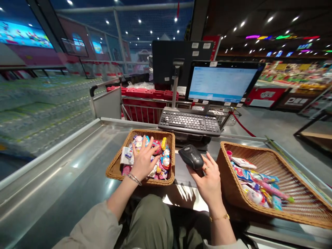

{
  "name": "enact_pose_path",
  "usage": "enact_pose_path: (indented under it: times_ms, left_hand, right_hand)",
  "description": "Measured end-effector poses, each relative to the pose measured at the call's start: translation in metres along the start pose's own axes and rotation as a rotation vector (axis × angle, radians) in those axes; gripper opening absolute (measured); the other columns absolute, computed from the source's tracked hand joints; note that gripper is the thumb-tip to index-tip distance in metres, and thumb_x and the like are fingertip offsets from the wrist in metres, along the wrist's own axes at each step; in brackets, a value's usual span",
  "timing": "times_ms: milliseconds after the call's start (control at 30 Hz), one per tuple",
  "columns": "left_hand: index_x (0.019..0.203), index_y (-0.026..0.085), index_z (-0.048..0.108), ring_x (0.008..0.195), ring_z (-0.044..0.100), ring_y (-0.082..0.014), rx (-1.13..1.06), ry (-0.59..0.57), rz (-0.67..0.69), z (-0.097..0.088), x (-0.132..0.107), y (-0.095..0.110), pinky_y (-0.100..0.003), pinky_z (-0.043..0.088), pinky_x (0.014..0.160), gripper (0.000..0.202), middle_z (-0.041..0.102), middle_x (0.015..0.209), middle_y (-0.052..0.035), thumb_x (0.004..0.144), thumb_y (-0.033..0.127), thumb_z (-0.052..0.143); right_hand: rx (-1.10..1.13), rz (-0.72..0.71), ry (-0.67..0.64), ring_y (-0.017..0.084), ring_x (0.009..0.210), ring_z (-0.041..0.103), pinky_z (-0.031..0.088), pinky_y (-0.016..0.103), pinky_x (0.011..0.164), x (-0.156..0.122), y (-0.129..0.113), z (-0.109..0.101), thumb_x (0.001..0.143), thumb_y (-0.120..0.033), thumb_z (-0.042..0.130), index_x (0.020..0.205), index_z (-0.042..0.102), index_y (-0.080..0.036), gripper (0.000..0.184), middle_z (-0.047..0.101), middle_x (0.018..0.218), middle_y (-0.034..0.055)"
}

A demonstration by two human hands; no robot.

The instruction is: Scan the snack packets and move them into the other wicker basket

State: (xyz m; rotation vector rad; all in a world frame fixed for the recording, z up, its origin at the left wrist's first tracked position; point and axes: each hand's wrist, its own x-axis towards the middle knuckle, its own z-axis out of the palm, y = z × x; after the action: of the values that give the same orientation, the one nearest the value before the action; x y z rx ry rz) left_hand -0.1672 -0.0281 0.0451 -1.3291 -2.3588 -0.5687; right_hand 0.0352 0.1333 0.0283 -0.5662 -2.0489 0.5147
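My left hand [145, 159] is spread out over the smaller wicker basket [113, 169], its fingers apart above a heap of small, colourful packaged items [166, 160]. I cannot tell whether the fingertips touch them. A white box [124, 156] leans at the basket's left side. My right hand [209, 178] grips a black barcode scanner [192, 157] just right of that basket, the scanner's head pointing up and left. Close to the right hand stands a larger wicker basket [298, 169], with toys and a blue packet [242, 173] inside.
A black keyboard [190, 121] sits behind the baskets, below a lit monitor [223, 83]. The metal counter [77, 173] stretches to the left with a raised edge. Beyond it stand a shopping cart [142, 109] and stacked bottle packs [46, 114].
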Motion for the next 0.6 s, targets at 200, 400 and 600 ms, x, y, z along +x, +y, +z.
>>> enact_pose_path:
  times_ms: [200, 400, 600]
  left_hand:
    - [0.127, 0.029, 0.061, 0.149, 0.016, -0.0378, 0.065, -0.028, -0.032, -0.004, -0.012, -0.033, -0.078, 0.001, 0.109, 0.037, 0.036, 0.156, -0.0082, 0.091, 0.037, 0.057]
    - [0.131, 0.030, 0.059, 0.149, 0.015, -0.0381, 0.086, -0.097, 0.005, -0.004, -0.019, -0.052, -0.076, 0.000, 0.111, 0.045, 0.033, 0.157, -0.0088, 0.087, 0.039, 0.063]
    - [0.129, 0.032, 0.061, 0.148, 0.013, -0.0405, 0.109, -0.198, 0.036, -0.005, -0.019, -0.069, -0.079, -0.002, 0.107, 0.046, 0.031, 0.158, -0.0087, 0.084, 0.041, 0.068]
  right_hand:
    - [0.019, -0.068, -0.119, 0.032, 0.134, 0.045, 0.036, 0.059, 0.108, 0.006, -0.014, 0.015, 0.082, -0.042, 0.067, 0.097, 0.072, -0.023, 0.024, 0.068, 0.120, 0.0076]
    - [0.031, -0.054, -0.161, 0.032, 0.135, 0.045, 0.036, 0.058, 0.108, -0.002, -0.011, 0.029, 0.082, -0.041, 0.065, 0.094, 0.072, -0.023, 0.022, 0.068, 0.121, 0.0085]
    - [0.063, -0.083, -0.221, 0.032, 0.136, 0.042, 0.037, 0.059, 0.108, -0.008, -0.009, 0.036, 0.082, -0.040, 0.066, 0.092, 0.072, -0.023, 0.022, 0.067, 0.124, 0.0086]
